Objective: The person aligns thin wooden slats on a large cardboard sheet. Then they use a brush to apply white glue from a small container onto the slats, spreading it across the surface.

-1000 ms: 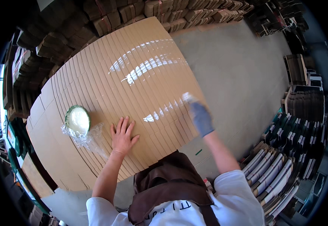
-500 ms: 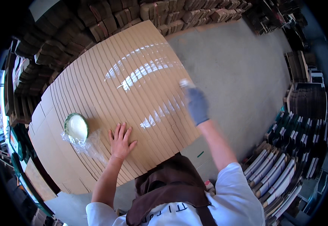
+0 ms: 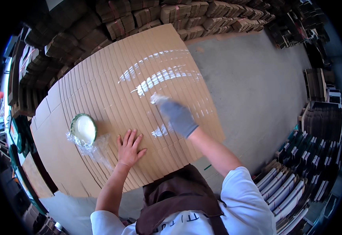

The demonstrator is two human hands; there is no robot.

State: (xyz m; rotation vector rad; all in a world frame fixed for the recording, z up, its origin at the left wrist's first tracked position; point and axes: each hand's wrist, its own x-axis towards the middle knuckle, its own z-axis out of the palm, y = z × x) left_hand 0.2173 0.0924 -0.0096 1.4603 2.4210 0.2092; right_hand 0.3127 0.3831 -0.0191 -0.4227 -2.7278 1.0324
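Overlapping cardboard sheets (image 3: 100, 88) lie fanned in front of me, their edges forming close parallel rows. Bare and with fingers spread, my left hand (image 3: 130, 150) presses flat on them near the front. My right hand (image 3: 177, 117), in a grey glove and blurred by motion, is closed around a white-coated brush (image 3: 158, 98); the glove hides most of it. White paste streaks (image 3: 163, 77) run across the sheets beyond the brush, and another smear shows beside the glove. Left of my left hand, a green-rimmed bowl of white paste (image 3: 84, 128) sits on the cardboard.
Crumpled clear plastic film (image 3: 94, 149) lies against the bowl. Bundled cardboard stacks (image 3: 175, 13) line the far side. At the right stand rows of bundled white-edged pieces (image 3: 282, 186) and dark panels (image 3: 321, 124). Grey concrete floor (image 3: 253, 78) stretches right of the sheets.
My right hand has swept the brush leftward, from the right edge of the sheets to over their middle. My left hand stays flat on the cardboard. The whole view has shifted slightly.
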